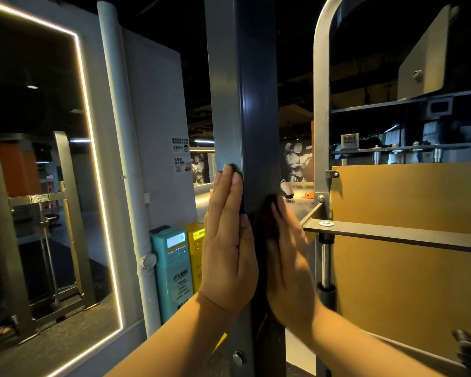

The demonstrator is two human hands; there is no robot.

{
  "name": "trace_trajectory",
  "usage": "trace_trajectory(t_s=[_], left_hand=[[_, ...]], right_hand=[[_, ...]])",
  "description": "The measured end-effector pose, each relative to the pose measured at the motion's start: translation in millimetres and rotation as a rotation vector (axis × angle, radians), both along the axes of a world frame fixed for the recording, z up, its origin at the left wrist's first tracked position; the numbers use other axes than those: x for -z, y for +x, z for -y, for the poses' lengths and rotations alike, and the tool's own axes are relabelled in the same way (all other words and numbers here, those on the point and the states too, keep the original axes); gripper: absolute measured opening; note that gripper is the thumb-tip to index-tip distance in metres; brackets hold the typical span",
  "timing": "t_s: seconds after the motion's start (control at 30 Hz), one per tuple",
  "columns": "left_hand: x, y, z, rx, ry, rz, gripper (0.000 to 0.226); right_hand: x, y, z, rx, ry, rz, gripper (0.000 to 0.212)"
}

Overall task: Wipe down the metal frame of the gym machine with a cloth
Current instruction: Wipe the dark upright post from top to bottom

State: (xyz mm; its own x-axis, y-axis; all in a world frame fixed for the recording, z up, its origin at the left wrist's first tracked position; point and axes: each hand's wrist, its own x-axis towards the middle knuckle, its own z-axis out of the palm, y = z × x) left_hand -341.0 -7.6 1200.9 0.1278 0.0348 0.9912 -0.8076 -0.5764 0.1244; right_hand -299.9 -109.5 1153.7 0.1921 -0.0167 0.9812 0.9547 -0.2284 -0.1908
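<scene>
Dark cloth (261, 232), seemingly wrapped round upright grey metal post (229, 104).

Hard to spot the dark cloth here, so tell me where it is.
Head view, centre: the cloth is pressed against the post between the left hand and the right hand, left of the orange panel.

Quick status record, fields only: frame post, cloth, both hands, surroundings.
frame: dark metal post, upright, centre view
cloth: dark cloth against the post, between the hands
left: left hand flat, fingers straight, pressing cloth on post's left side
right: right hand flat, pressing from the right, blurred
surroundings: orange panel right; lit mirror left
</scene>
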Motion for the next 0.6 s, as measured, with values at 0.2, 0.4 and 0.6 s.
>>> trace_trajectory(t_s=[0.2,0.4,0.6], left_hand=[[5.7,-3.1,2.2,-0.001,-0.014,-0.031,0.054],[6.2,-3.5,1.7,0.05,-0.025,-0.046,0.054],[8.4,-3.7,0.1,0.074,-0.044,-0.038,0.054]], right_hand=[[-0.7,3.1,3.5,-0.005,-0.08,0.009,0.057],[-119.0,-1.9,-0.4,0.061,0.019,-0.007,0.05],[-49.6,-2.6,-6.3,0.029,0.019,0.008,0.049]])
